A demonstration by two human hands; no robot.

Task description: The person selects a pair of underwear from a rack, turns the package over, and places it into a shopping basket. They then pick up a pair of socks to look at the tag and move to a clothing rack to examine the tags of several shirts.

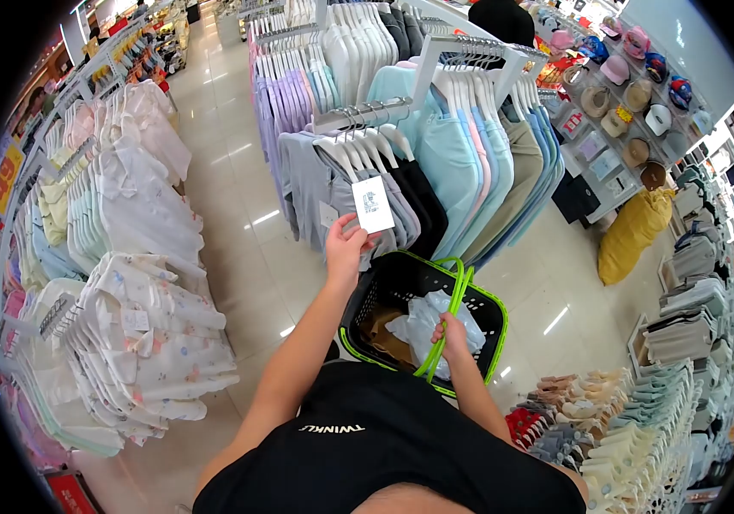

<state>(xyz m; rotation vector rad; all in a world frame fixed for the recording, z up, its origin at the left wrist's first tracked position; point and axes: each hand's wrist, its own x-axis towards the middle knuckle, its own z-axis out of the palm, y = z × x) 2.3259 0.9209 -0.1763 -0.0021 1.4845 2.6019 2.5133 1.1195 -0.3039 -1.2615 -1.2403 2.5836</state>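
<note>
My left hand (348,247) reaches forward and pinches the lower edge of a white price tag (373,206) with dark print. The tag hangs in front of grey shirts (311,176) on white hangers at the rack's near end. Closed around the bright green handles (437,351) of a shopping basket, my right hand (453,336) keeps it close to my body. The black basket (495,324) has a green rim. Inside it lie a crumpled pale plastic bag (418,325) and something brown (379,330), whose kind I cannot make out.
Light blue shirts (427,128) and black ones hang beside the grey. Another rack of pale clothes (140,206) lines the left. A yellow sack (637,236) stands on the tiled floor (243,146) below a wall of caps. Small garments (641,420) hang close on my right.
</note>
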